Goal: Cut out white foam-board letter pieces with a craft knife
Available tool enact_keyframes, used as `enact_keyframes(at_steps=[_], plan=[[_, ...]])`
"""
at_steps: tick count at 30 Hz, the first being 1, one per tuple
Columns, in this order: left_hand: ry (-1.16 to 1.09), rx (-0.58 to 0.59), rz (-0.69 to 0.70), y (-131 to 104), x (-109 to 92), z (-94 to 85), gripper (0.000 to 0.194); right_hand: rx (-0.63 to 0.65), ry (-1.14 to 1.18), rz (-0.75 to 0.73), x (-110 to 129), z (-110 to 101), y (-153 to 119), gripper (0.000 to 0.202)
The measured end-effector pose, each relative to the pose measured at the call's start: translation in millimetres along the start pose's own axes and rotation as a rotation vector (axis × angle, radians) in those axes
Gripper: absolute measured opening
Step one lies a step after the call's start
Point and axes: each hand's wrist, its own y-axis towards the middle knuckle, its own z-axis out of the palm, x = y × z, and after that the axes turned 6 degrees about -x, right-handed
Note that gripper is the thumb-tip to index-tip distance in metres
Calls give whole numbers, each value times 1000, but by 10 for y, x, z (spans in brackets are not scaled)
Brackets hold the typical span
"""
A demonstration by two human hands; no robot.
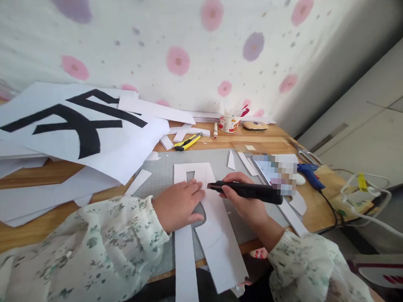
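My right hand (244, 201) is closed around a black utility knife (247, 191), which lies nearly level with its tip at the white foam board (214, 215). Faint pencil lines run over this board, and openings are cut through it. My left hand (181, 202) rests flat on the board's left part, fingers stretched out just left of the knife tip. Beneath the board is a grey cutting mat (166, 167). The board's two long legs hang over the table's front edge toward me.
A yellow cutter (188, 142) lies behind the mat. White sheets with black strokes (70, 120) cover the left side. On the right are a phone (271, 173), a blue glue gun (311, 176), scissors (305, 153) and cables (366, 193). A paper cup (229, 123) stands at the back.
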Motion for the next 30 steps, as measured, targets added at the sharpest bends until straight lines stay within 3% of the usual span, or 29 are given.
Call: enact_keyframes(at_steps=[19, 23, 30], plan=[[21, 12, -19, 4, -18, -12, 56, 64, -85, -68, -165, -36, -21, 16], [-13, 29, -30, -4, -22, -3, 57, 63, -227, -191, -150, -48, -29, 11], [-45, 14, -45, 5, -18, 0, 54, 160, -422, -488, 83, -48, -58, 12]])
